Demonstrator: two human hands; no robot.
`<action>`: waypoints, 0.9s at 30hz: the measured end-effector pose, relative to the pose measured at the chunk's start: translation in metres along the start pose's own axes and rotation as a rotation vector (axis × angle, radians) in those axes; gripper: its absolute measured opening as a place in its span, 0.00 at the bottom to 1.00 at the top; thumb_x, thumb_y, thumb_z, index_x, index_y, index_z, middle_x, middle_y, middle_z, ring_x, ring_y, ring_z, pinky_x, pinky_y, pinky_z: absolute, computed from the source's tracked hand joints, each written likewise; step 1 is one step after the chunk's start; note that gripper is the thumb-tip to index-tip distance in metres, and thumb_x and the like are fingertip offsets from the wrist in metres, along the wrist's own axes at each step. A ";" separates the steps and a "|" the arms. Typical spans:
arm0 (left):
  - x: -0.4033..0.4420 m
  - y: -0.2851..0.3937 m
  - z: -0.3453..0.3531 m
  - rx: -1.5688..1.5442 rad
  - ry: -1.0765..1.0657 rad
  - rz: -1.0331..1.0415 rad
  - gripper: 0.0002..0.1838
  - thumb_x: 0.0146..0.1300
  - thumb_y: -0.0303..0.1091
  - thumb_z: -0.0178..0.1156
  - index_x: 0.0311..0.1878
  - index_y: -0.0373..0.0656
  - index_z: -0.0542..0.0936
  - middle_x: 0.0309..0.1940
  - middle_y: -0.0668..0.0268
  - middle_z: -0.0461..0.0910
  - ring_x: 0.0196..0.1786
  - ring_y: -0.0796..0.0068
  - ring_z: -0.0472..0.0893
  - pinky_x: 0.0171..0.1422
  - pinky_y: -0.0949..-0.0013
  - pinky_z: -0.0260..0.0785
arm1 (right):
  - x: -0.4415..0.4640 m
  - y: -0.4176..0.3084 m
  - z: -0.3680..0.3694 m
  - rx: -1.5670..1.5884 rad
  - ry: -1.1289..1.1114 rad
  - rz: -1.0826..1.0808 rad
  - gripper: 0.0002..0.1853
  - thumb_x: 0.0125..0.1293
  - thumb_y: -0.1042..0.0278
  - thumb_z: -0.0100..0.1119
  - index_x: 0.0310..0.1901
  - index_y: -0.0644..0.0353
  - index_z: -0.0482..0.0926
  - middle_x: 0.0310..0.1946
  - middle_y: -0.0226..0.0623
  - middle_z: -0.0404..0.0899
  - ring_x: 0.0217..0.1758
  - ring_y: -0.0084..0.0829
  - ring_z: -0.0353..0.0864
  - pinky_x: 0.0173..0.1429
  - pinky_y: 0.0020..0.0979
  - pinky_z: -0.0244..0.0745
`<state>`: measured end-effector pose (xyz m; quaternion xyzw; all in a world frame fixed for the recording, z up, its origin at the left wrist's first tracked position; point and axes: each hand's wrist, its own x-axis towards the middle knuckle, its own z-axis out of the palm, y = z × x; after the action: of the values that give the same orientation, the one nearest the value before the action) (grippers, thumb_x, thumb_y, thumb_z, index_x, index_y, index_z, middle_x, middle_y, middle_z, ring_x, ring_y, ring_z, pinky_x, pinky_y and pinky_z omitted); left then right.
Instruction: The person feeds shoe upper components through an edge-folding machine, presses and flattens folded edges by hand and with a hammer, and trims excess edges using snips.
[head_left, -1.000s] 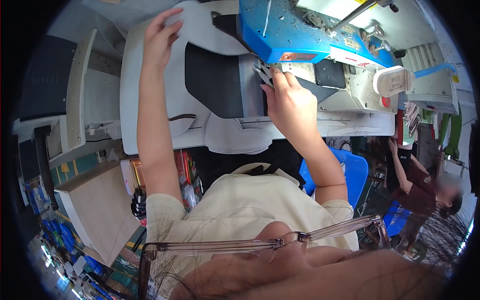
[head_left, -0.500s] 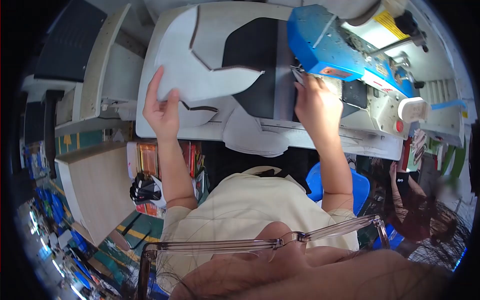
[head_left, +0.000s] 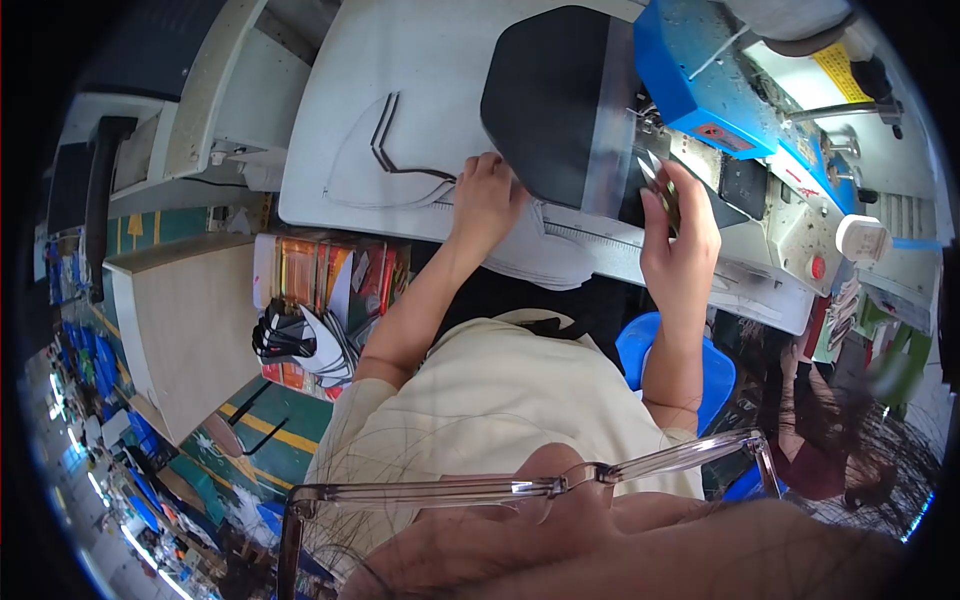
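My right hand holds small metal thread snips, blades pointing up beside the sewing machine's needle area. My left hand has its fingers curled down over the tip of a white panel lying flat on the table. The panel's edge carries a dark bent strip, and a second strip runs close beside it, as if two panels overlap. Between my hands a black plate lies on the table, with a clear strip along its right side. The blue sewing machine stands at its right.
White cut pieces hang at the table's front edge by a ruler strip. At left stand a wooden box and a container with black and white pieces. A blue stool is at right. Another person sits at far right.
My left hand has laid the raised white panel down on the table at left and moved right to its tip. My right hand has drawn back from the needle area with the snips.
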<state>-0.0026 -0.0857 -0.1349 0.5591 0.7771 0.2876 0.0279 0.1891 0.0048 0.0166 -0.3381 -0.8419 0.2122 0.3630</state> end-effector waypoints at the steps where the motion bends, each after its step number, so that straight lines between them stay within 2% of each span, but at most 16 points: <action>1: 0.003 0.003 0.003 -0.034 -0.045 -0.028 0.15 0.54 0.29 0.66 0.47 0.38 0.81 0.50 0.55 0.78 0.54 0.54 0.76 0.57 0.52 0.71 | -0.005 0.000 -0.006 0.047 0.034 0.036 0.15 0.64 0.82 0.60 0.52 0.64 0.76 0.35 0.41 0.78 0.37 0.36 0.81 0.41 0.31 0.78; 2: 0.004 0.003 0.005 -0.042 -0.051 -0.014 0.15 0.54 0.29 0.66 0.47 0.38 0.81 0.50 0.55 0.78 0.54 0.54 0.76 0.57 0.52 0.71 | -0.011 0.001 -0.012 0.092 0.068 0.079 0.14 0.65 0.82 0.59 0.52 0.65 0.76 0.35 0.41 0.77 0.37 0.34 0.81 0.42 0.31 0.77; 3: 0.000 0.003 0.003 -0.043 0.094 0.123 0.14 0.54 0.27 0.66 0.46 0.38 0.82 0.48 0.56 0.79 0.51 0.56 0.78 0.55 0.54 0.73 | -0.018 0.004 -0.015 0.132 0.128 0.110 0.13 0.64 0.81 0.60 0.51 0.66 0.77 0.34 0.38 0.76 0.35 0.27 0.77 0.38 0.28 0.73; 4: -0.004 0.002 0.001 -0.046 0.244 0.255 0.13 0.54 0.26 0.65 0.44 0.37 0.82 0.46 0.56 0.80 0.49 0.57 0.80 0.52 0.55 0.75 | -0.027 0.008 -0.021 0.120 0.131 0.117 0.13 0.64 0.81 0.60 0.51 0.66 0.77 0.34 0.38 0.76 0.35 0.27 0.77 0.38 0.28 0.73; 5: -0.011 0.002 -0.004 -0.060 0.240 0.262 0.13 0.54 0.26 0.65 0.44 0.37 0.82 0.46 0.56 0.80 0.49 0.57 0.80 0.52 0.55 0.75 | -0.038 0.014 -0.027 0.170 0.152 0.133 0.12 0.65 0.80 0.61 0.49 0.66 0.77 0.34 0.37 0.76 0.33 0.25 0.75 0.36 0.25 0.69; 7: -0.021 0.010 -0.023 -0.360 0.162 0.725 0.11 0.54 0.22 0.65 0.42 0.37 0.82 0.43 0.58 0.83 0.43 0.60 0.84 0.44 0.62 0.79 | -0.059 0.030 -0.022 0.323 0.333 0.063 0.09 0.66 0.74 0.62 0.45 0.68 0.78 0.32 0.35 0.76 0.27 0.21 0.68 0.31 0.21 0.59; 10: -0.014 0.060 -0.075 -0.540 0.204 0.705 0.13 0.53 0.19 0.65 0.44 0.37 0.81 0.37 0.58 0.86 0.36 0.55 0.86 0.37 0.67 0.79 | -0.066 0.028 -0.018 0.583 0.293 -0.076 0.10 0.69 0.70 0.60 0.44 0.70 0.79 0.24 0.34 0.75 0.23 0.20 0.66 0.29 0.22 0.62; 14: 0.013 0.096 -0.082 -0.725 0.239 0.468 0.20 0.52 0.16 0.64 0.51 0.38 0.81 0.45 0.57 0.85 0.41 0.61 0.86 0.38 0.71 0.80 | -0.033 -0.007 -0.008 0.305 0.056 0.154 0.08 0.63 0.76 0.64 0.42 0.68 0.80 0.28 0.36 0.82 0.23 0.16 0.70 0.29 0.22 0.68; 16: 0.031 0.104 -0.073 -0.515 0.316 0.477 0.25 0.53 0.16 0.62 0.57 0.40 0.79 0.52 0.55 0.81 0.51 0.58 0.83 0.48 0.66 0.79 | -0.019 -0.002 -0.002 0.346 0.086 0.238 0.08 0.61 0.78 0.63 0.42 0.66 0.80 0.30 0.39 0.84 0.25 0.20 0.77 0.31 0.25 0.72; 17: 0.038 0.110 -0.072 -0.519 0.316 0.482 0.25 0.53 0.16 0.62 0.57 0.40 0.79 0.52 0.55 0.81 0.51 0.58 0.83 0.48 0.66 0.79 | -0.010 -0.002 -0.002 0.291 0.091 0.252 0.07 0.63 0.80 0.62 0.42 0.68 0.80 0.29 0.35 0.83 0.27 0.17 0.76 0.33 0.22 0.72; 18: 0.044 0.115 -0.073 -0.328 0.258 0.442 0.25 0.54 0.19 0.61 0.58 0.39 0.78 0.55 0.54 0.79 0.56 0.56 0.79 0.56 0.61 0.75 | -0.003 0.000 -0.001 0.237 0.096 0.269 0.06 0.65 0.81 0.60 0.43 0.69 0.80 0.28 0.30 0.81 0.29 0.13 0.75 0.34 0.19 0.71; 19: 0.048 0.118 -0.073 -0.137 0.201 0.400 0.24 0.56 0.21 0.60 0.59 0.39 0.78 0.58 0.54 0.76 0.61 0.55 0.75 0.63 0.55 0.70 | -0.001 0.007 0.001 0.224 0.074 0.266 0.08 0.62 0.81 0.61 0.43 0.70 0.80 0.28 0.35 0.82 0.28 0.18 0.77 0.36 0.22 0.74; 20: 0.049 0.118 -0.072 -0.140 0.200 0.404 0.24 0.56 0.21 0.60 0.59 0.39 0.78 0.58 0.54 0.76 0.61 0.55 0.75 0.63 0.55 0.70 | 0.003 0.008 0.001 0.221 0.077 0.268 0.08 0.62 0.81 0.61 0.43 0.70 0.80 0.28 0.35 0.82 0.28 0.18 0.77 0.36 0.22 0.74; 22: 0.050 0.118 -0.068 0.008 0.059 0.393 0.22 0.60 0.27 0.57 0.59 0.37 0.77 0.60 0.55 0.74 0.66 0.53 0.68 0.71 0.48 0.57 | 0.011 0.008 0.001 -0.005 -0.049 0.293 0.14 0.55 0.77 0.61 0.45 0.65 0.80 0.34 0.48 0.84 0.35 0.48 0.85 0.41 0.40 0.79; 24: 0.050 0.119 -0.065 0.019 0.066 0.399 0.20 0.61 0.31 0.56 0.56 0.35 0.78 0.59 0.57 0.75 0.64 0.55 0.70 0.70 0.45 0.56 | 0.015 0.009 0.004 -0.047 -0.072 0.287 0.16 0.55 0.74 0.61 0.48 0.64 0.80 0.36 0.49 0.84 0.37 0.50 0.85 0.44 0.43 0.79; 27: 0.053 0.123 -0.071 0.052 0.021 0.360 0.18 0.57 0.26 0.58 0.53 0.36 0.79 0.60 0.57 0.74 0.64 0.55 0.69 0.69 0.46 0.56 | 0.020 0.004 0.009 -0.222 -0.085 0.188 0.17 0.58 0.72 0.58 0.50 0.64 0.80 0.37 0.50 0.84 0.38 0.50 0.85 0.44 0.44 0.80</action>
<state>0.0571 -0.0428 -0.0023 0.6867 0.6719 0.2737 -0.0468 0.1741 0.0216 0.0180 -0.4442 -0.8395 0.1650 0.2659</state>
